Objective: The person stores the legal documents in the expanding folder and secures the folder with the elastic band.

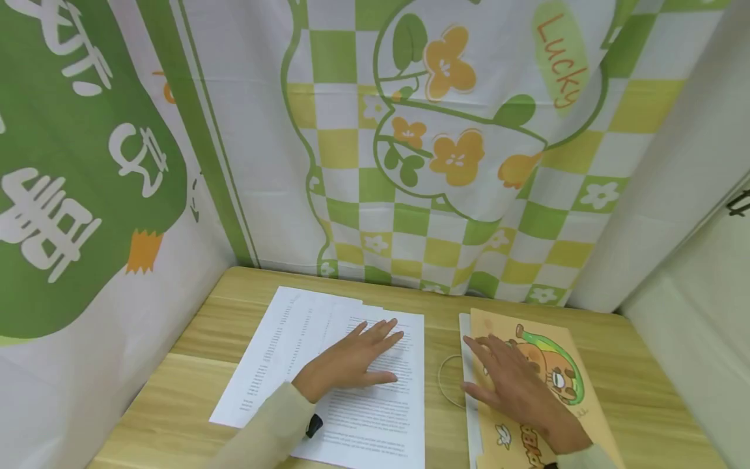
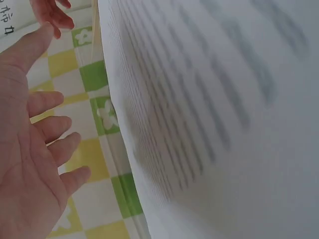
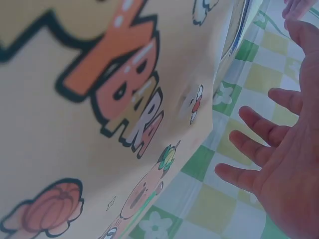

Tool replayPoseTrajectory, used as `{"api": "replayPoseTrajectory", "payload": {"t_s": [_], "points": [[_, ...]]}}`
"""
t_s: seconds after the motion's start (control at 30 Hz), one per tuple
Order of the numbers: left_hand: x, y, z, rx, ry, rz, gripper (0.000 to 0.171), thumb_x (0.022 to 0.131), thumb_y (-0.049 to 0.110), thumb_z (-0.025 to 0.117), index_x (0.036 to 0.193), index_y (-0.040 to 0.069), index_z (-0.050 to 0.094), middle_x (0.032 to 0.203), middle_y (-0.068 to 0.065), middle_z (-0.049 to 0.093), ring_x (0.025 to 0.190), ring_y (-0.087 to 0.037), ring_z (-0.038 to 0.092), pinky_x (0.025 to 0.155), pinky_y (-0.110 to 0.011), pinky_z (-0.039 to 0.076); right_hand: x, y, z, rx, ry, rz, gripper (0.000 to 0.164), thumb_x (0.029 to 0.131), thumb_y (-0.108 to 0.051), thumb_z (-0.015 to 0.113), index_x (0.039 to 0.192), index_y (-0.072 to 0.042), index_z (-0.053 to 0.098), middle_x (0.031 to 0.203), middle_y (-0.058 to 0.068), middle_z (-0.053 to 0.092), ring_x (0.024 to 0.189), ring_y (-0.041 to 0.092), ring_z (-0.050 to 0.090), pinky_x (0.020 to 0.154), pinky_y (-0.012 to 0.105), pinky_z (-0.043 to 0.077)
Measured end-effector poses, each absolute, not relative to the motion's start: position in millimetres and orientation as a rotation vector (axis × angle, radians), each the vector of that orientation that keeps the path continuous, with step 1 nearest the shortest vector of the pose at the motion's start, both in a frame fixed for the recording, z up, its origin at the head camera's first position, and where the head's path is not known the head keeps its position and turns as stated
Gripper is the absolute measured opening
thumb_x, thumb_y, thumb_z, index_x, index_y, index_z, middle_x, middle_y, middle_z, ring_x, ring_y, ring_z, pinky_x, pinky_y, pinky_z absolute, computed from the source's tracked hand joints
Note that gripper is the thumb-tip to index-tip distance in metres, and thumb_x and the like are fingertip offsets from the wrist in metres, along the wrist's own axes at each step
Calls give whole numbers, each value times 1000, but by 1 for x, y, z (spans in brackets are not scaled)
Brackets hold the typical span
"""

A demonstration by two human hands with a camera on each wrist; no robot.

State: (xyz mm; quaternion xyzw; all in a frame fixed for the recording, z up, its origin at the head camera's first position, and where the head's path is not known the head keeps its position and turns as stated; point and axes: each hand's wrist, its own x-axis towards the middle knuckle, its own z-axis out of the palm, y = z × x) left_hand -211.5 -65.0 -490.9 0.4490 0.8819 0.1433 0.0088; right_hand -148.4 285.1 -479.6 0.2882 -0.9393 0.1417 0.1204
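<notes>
Printed sheets of paper (image 1: pixel 375 417) lie spread and overlapping on the table's left half. Above them is my left hand (image 1: pixel 350 361), its fingers straight and spread; in the left wrist view a gap shows between the palm and the sheets (image 2: pixel 239 164). To the right lies an orange folder (image 1: pixel 577 352) with cartoon animals and lettering, with white paper showing along its left edge. My right hand (image 1: pixel 515 384) hovers over the folder, fingers extended and apart from its cover (image 3: pixel 114 164) in the right wrist view. Neither hand holds anything.
A thin pale cord loop (image 1: pixel 441 384) lies on the wooden table (image 1: pixel 193 378) between the sheets and the folder. Behind the table hangs a green and yellow checked curtain (image 1: pixel 410 254). White fabric (image 1: pixel 685 312) borders the right side.
</notes>
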Motion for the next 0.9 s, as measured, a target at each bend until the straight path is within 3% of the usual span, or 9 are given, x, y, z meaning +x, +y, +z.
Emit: {"api": "replayPoseTrajectory", "payload": {"t_s": [0.17, 0.4, 0.67, 0.77, 0.9], "points": [[-207, -48, -493, 1405, 2748, 395, 81, 102, 58, 54, 163, 12, 28, 168, -13, 22, 153, -28, 23, 121, -52, 20, -148, 286, -481, 850, -2712, 369, 80, 90, -45, 79, 152, -6, 48, 134, 20, 55, 116, 38, 58, 90, 58, 51], [-198, -20, -492, 1385, 2702, 331, 74, 101, 58, 56, 158, 14, 41, 163, -11, 35, 150, -27, 30, 120, -47, 26, -142, 288, -480, 768, -2811, 402, 77, 87, -50, 80, 147, -8, 54, 143, 25, 47, 124, 45, 52, 84, 65, 52], [-193, 15, -496, 1486, 2717, 365, 55, 100, 47, 66, 144, 14, 60, 141, -3, 60, 130, -15, 55, 112, -31, 38, -136, 289, -486, 816, -2832, 453, 76, 85, -45, 84, 145, -6, 55, 148, 28, 40, 125, 51, 50, 85, 63, 53], [-193, 24, -501, 1521, 2730, 374, 53, 98, 45, 69, 141, 15, 62, 137, -2, 62, 125, -14, 57, 108, -27, 41, -136, 290, -487, 826, -2828, 442, 76, 86, -47, 83, 144, -7, 56, 148, 28, 40, 124, 52, 50, 84, 63, 54], [-191, 37, -505, 1516, 2760, 311, 55, 97, 48, 70, 141, 16, 62, 143, -5, 58, 132, -17, 53, 112, -30, 38, -136, 292, -488, 835, -2834, 431, 75, 86, -48, 83, 143, -6, 57, 147, 30, 40, 123, 52, 50, 85, 65, 53]]}}
